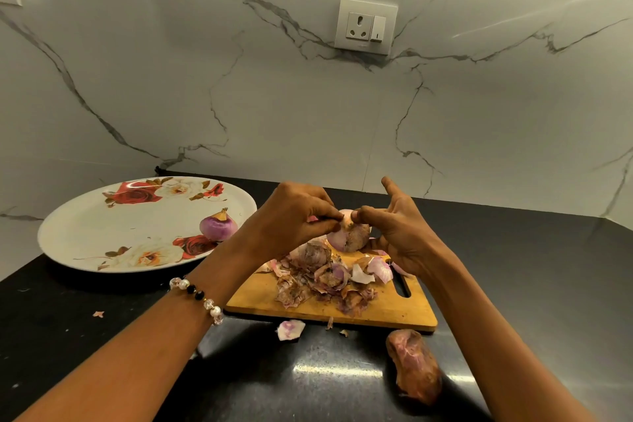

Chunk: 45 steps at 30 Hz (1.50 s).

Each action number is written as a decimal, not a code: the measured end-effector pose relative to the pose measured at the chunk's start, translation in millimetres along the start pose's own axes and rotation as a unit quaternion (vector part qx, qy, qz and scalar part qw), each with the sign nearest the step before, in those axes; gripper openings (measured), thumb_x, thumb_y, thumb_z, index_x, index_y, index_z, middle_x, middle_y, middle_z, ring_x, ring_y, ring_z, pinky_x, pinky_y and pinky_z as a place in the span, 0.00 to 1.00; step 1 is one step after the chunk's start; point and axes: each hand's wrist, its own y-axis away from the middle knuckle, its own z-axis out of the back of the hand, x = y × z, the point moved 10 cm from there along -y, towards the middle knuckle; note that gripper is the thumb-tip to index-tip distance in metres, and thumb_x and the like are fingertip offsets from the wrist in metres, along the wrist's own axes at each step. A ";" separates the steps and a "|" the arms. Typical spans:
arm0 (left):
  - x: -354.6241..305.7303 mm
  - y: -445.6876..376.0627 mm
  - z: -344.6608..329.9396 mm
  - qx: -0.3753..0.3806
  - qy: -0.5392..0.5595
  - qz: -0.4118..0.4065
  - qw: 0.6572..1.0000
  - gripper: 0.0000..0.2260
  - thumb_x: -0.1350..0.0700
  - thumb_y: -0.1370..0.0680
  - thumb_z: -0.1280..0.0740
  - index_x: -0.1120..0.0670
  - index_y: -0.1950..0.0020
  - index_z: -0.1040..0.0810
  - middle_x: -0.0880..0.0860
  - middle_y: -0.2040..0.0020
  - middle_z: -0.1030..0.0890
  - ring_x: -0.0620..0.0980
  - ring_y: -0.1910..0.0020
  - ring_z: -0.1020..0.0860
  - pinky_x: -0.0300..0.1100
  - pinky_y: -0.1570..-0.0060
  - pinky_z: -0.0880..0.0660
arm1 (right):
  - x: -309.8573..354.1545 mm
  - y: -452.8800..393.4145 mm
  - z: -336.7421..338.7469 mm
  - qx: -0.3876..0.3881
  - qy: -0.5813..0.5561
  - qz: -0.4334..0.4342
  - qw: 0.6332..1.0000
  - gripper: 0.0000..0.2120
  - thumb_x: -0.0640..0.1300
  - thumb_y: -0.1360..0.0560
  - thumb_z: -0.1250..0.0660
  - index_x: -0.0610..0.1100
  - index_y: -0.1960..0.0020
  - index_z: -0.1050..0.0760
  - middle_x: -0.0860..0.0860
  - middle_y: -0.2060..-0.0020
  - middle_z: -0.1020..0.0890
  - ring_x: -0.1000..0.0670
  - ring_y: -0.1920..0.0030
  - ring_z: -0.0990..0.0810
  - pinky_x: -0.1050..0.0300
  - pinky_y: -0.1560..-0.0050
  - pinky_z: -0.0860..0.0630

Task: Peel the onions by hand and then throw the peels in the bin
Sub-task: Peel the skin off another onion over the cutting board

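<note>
One peeled onion point(218, 226) lies on the floral plate point(85, 233) at left. Over the cutting board point(387, 305), the left hand point(294, 219) and right hand point(397, 229) pinch skin off a half-peeled onion point(347, 236) — peels point(325, 281) piled below, binning not yet done.

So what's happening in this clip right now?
A person is peeling an onion held in both hands above a cutting board. The left hand pinches skin at the top while the right hand steadies it. A heap of peels lies on the board, a few on the counter. One peeled onion sits on the floral plate.
</note>
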 end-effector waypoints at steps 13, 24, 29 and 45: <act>-19.7 0.1 -6.7 -0.018 -0.122 -0.060 0.991 0.10 0.62 0.33 0.23 0.63 0.54 0.16 0.58 0.59 0.16 0.52 0.63 0.17 0.35 0.58 0.25 | -7.4 -2.9 4.6 -0.017 -0.037 -0.025 0.999 0.45 0.31 0.25 0.32 0.48 0.20 0.55 0.36 0.24 0.44 0.34 0.38 0.26 0.29 0.47 0.23; -2.7 -0.5 1.4 -0.020 0.023 0.002 1.000 0.11 0.57 0.27 0.29 0.61 0.49 0.17 0.56 0.55 0.16 0.46 0.58 0.19 0.29 0.58 0.23 | -4.3 -1.4 7.1 -0.019 -0.016 -0.014 1.000 0.45 0.31 0.25 0.32 0.48 0.20 0.57 0.34 0.30 0.35 0.40 0.49 0.20 0.30 0.48 0.23; -5.6 0.6 -4.4 -0.013 -0.013 -0.003 1.000 0.09 0.58 0.29 0.27 0.61 0.52 0.16 0.56 0.57 0.16 0.49 0.61 0.18 0.34 0.59 0.22 | -2.5 -1.7 6.8 -0.020 0.001 -0.004 1.000 0.47 0.31 0.26 0.31 0.48 0.20 0.57 0.40 0.56 0.19 0.40 0.49 0.18 0.31 0.48 0.22; -7.9 0.7 -13.4 0.003 -0.127 0.010 0.992 0.06 0.62 0.26 0.29 0.62 0.52 0.22 0.62 0.42 0.26 0.55 0.50 0.21 0.35 0.53 0.28 | 2.3 3.3 -6.7 0.019 -0.022 0.010 1.000 0.50 0.29 0.27 0.31 0.48 0.20 0.62 0.42 0.64 0.15 0.42 0.61 0.15 0.39 0.60 0.18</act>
